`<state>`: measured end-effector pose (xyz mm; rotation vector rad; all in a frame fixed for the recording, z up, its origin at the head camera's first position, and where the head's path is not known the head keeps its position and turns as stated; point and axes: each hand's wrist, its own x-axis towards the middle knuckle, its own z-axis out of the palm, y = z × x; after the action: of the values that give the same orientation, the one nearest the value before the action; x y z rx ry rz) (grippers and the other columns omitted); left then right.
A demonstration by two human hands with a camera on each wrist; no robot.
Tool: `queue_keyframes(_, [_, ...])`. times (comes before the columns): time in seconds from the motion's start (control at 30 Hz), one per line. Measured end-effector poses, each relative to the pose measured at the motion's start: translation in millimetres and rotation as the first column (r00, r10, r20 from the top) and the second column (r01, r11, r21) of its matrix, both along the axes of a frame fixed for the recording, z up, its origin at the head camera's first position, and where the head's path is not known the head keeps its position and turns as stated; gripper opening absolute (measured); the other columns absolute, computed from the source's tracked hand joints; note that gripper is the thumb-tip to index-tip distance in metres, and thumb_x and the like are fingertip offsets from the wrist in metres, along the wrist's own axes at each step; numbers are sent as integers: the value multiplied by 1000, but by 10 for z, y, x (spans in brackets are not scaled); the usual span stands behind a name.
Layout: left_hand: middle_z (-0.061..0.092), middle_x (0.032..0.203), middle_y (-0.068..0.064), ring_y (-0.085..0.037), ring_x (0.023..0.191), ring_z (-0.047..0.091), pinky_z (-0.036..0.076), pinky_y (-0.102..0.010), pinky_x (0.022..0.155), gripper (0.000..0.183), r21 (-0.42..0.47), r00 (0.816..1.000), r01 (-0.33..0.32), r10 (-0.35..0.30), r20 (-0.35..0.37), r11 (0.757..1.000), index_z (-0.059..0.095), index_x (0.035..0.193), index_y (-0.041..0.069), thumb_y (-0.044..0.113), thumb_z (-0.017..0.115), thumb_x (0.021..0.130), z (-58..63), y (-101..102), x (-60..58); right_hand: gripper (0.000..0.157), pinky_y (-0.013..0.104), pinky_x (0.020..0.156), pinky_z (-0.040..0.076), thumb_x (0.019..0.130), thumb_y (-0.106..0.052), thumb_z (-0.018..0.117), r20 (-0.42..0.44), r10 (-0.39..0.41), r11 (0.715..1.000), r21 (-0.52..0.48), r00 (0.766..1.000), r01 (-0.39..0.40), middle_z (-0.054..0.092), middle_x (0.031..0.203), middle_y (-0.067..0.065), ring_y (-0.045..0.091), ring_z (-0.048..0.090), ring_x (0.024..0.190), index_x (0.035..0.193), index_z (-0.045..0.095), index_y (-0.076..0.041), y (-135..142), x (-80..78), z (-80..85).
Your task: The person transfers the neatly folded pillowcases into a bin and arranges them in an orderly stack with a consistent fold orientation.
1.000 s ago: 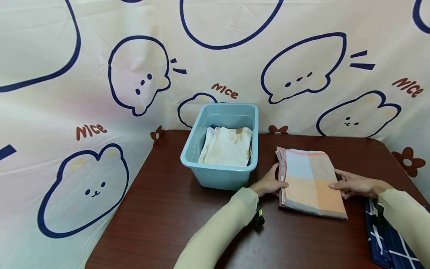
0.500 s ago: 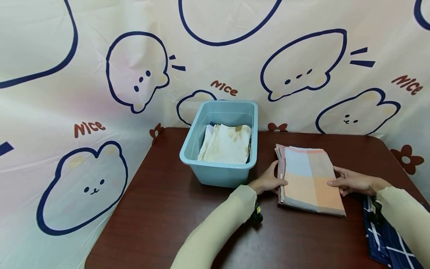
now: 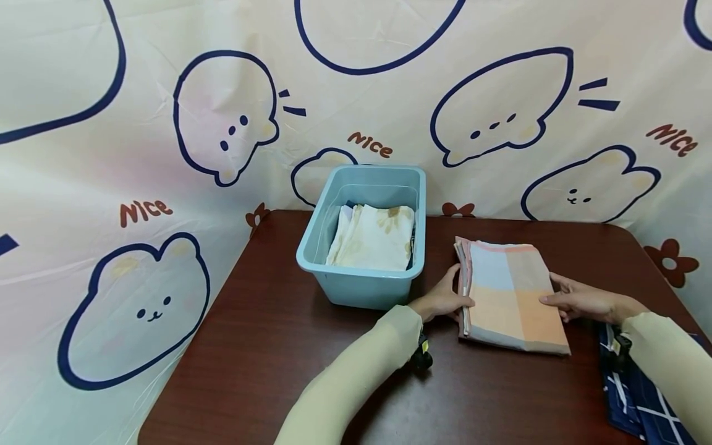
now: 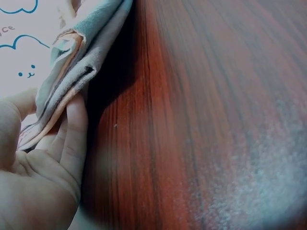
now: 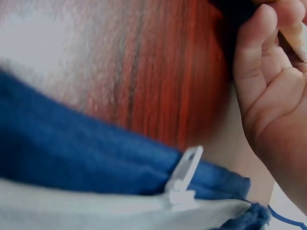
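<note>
A brown tabletop (image 3: 245, 352) carries a blue bin (image 3: 364, 289), with the folded checked cloth (image 3: 500, 296) to its right. Navy fabric (image 3: 625, 392) lies under the right sleeve (image 3: 670, 355). The cloth sits between both hands' fingers: the left hand (image 3: 442, 301) pinches its layered edge, fingers underneath; the right hand (image 3: 591, 301) grips the opposite edge.

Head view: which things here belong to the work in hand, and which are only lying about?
In the work:
folded checked cloth
left hand, gripping its left edge
right hand, gripping its right edge

Apparently lying about (no hand holds them):
blue tub
white cloth inside the tub
dark blue cloth with white lines
</note>
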<state>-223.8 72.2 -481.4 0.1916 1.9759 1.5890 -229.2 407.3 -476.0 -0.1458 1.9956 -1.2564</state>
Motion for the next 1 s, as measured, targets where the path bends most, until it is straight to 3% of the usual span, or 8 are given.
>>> queue_keyframes(0.13, [50, 143, -16, -20, 52, 57, 60, -43, 64, 92, 7, 1000, 12, -12, 3, 1000, 16, 162, 30, 8, 71, 91, 16, -8, -1, 85, 29, 68, 52, 108, -29, 46, -5, 0, 1000, -8, 1000, 0, 52, 74, -4, 11, 51, 68, 158, -19, -7, -20, 4, 35])
queue_keyframes(0.3, [60, 108, -13, -18, 51, 57, 59, -42, 62, 94, 21, 1000, 31, -30, -8, 999, 14, 162, 30, 7, 71, 91, 31, -25, -8, 85, 29, 67, 51, 108, -28, 47, -23, 8, 1000, -17, 1000, -9, 51, 74, -5, 10, 51, 68, 158, -19, -7, -43, 11, 101])
queue_keyframes(0.57, [58, 108, -8, -19, 53, 58, 61, -46, 67, 96, 14, 999, 31, -31, -10, 999, 13, 162, 32, 9, 73, 90, 79, -35, -1, 87, 29, 66, 51, 107, -29, 48, -46, -7, 1000, 3, 999, 7, 51, 75, -6, 10, 51, 68, 158, -19, -8, -55, 27, 156])
queue_keyframes(0.83, [61, 77, -8, -19, 52, 58, 61, -50, 72, 97, 21, 998, 57, -57, -14, 998, 10, 162, 32, 10, 72, 92, 164, -76, 12, 86, 28, 65, 50, 108, -27, 47, -57, -2, 1000, -7, 998, 2, 51, 73, -6, 10, 51, 66, 158, -20, -7, -51, 50, 215])
queue_keyframes(1.0, [60, 82, -7, -18, 52, 58, 60, -54, 77, 97, 21, 998, 49, -49, -26, 999, 11, 162, 32, 10, 72, 91, 202, -96, 24, 87, 28, 65, 51, 108, -26, 47, -63, -3, 1000, -14, 998, 2, 52, 76, -7, 9, 52, 67, 158, -22, -8, -75, 56, 266])
